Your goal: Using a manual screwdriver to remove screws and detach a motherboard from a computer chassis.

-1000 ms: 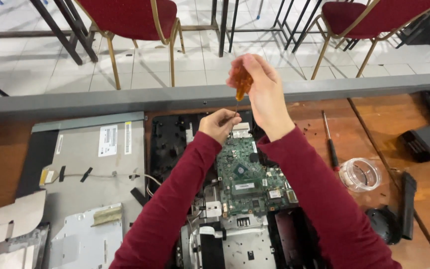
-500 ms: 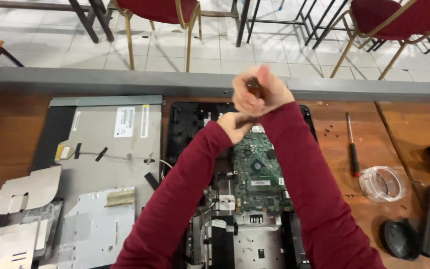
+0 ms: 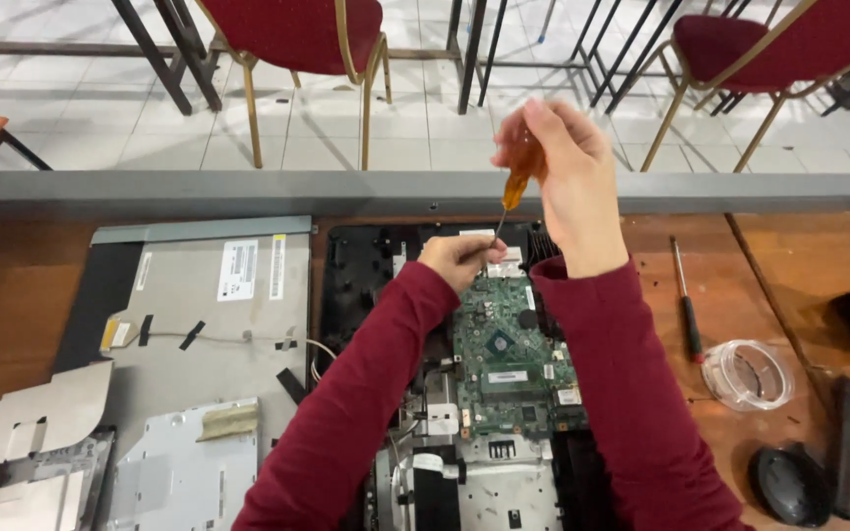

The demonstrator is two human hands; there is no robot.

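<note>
The right hand (image 3: 568, 177) is raised over the far edge of the tabletop (image 3: 799, 265), fingers wrapped tight around the amber handle of a screwdriver (image 3: 514, 189). The tool stands nearly upright, its thin shaft pointing down to the top edge of the opened computer (image 3: 366, 265). The left hand (image 3: 459, 261) sits just below, fingers curled in around the tip; it looks to be steadying the shaft, though I cannot tell whether it pinches anything. Beneath both sleeves lies the green circuit board (image 3: 509, 354), inside the black casing. To the left rests a grey metal panel (image 3: 209, 324) with a thin cable. On the right lie a second screwdriver (image 3: 686, 310), a clear round dish (image 3: 748, 374) and a dark mouse (image 3: 789, 484).
</note>
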